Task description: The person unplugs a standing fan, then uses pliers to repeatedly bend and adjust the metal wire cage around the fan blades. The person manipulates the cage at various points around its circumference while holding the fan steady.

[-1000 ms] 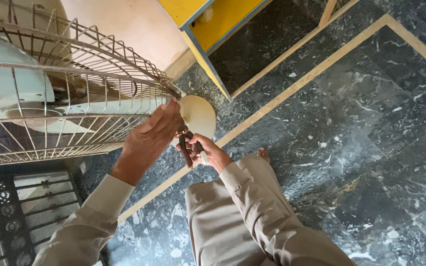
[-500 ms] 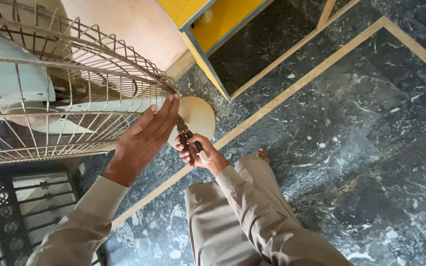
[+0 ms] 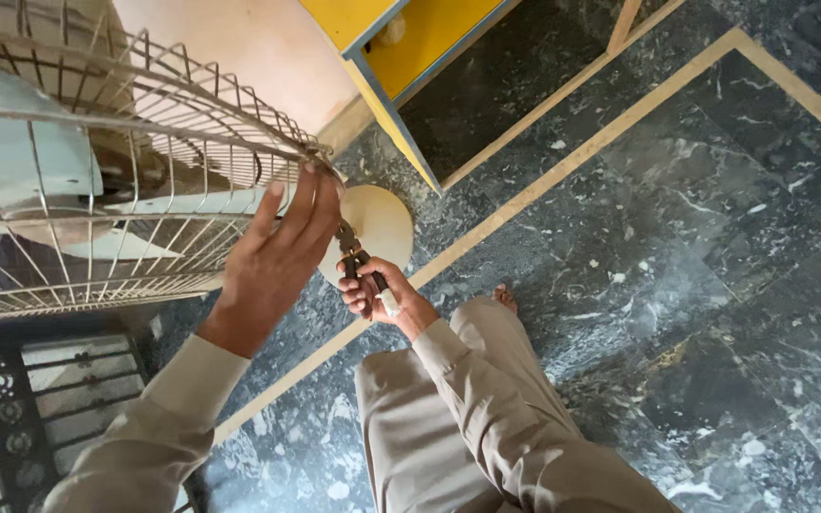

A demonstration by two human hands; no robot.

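The left hand [image 3: 273,261] has opened flat against the fan guard [image 3: 125,190] rim. At its 4 o'clock, the right hand [image 3: 372,294] still grips pliers [image 3: 358,266]

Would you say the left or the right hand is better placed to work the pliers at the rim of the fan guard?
Probably the right hand: it already grips the pliers, whose nose points at the fan guard rim. The left hand lies open against the guard, seemingly steadying it.
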